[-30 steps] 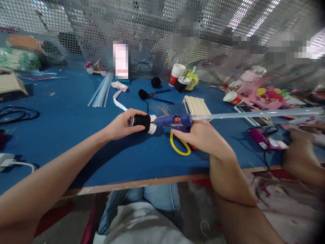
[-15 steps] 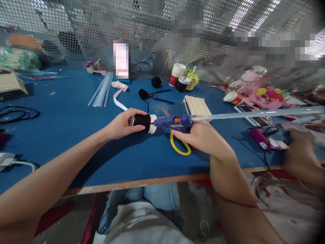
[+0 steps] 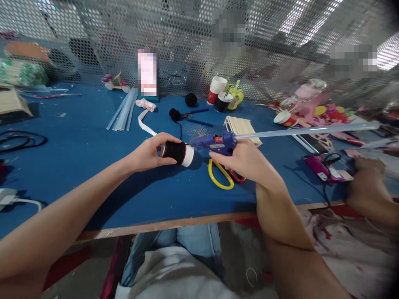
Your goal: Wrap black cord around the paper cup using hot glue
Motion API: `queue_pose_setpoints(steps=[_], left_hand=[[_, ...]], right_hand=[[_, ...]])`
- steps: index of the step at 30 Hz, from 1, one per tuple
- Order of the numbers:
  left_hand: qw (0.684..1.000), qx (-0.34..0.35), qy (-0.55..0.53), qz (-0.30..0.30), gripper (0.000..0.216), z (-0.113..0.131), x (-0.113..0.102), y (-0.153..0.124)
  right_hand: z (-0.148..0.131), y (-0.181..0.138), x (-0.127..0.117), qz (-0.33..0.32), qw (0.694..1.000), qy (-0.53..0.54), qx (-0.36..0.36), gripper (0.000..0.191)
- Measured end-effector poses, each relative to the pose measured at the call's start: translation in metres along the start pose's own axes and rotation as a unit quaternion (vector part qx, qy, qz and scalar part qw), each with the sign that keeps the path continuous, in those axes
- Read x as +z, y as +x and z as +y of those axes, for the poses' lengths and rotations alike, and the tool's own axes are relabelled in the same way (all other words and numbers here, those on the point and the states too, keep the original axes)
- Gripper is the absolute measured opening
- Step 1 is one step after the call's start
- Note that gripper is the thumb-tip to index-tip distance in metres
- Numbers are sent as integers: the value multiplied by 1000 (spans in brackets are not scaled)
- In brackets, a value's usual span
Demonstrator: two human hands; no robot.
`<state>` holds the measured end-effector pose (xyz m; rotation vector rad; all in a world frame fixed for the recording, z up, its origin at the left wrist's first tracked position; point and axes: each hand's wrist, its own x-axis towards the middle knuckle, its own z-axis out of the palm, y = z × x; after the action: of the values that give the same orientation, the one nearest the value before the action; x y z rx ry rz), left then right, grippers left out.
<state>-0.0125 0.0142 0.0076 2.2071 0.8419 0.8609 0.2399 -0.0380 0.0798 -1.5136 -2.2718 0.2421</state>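
Observation:
My left hand (image 3: 149,151) is wrapped round a black-covered paper cup (image 3: 178,152) lying on its side above the blue table, its white rim facing right. My right hand (image 3: 245,160) grips a blue glue gun (image 3: 215,142), whose nozzle points left at the cup's upper rim. A long clear glue stick (image 3: 307,129) sticks out of the gun's back toward the right.
Yellow-handled scissors (image 3: 222,177) lie under my right hand. A bundle of wooden sticks (image 3: 241,124), cups (image 3: 218,89), black pompoms (image 3: 190,99), clear glue sticks (image 3: 123,110) and white ribbon (image 3: 145,118) lie behind. A phone (image 3: 327,172) and another person's hand (image 3: 368,182) are at right.
The gun tilted up slightly, its nozzle shifting to the cup's upper rim. The cup turned a little in my left hand. The long glue stick swung upward at its far end.

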Motion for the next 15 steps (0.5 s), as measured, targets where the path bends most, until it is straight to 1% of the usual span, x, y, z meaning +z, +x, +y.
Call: queue_pose_setpoints(steps=[9,15], left_hand=[[1000,21,16,-9,46,1,-2,0],[999,45,19,-18,46,2,-3,1]], right_hand=[[-1,-2,-6,-19,1000,3,16,35],[0,2,-3,-21,999,22,24,34]])
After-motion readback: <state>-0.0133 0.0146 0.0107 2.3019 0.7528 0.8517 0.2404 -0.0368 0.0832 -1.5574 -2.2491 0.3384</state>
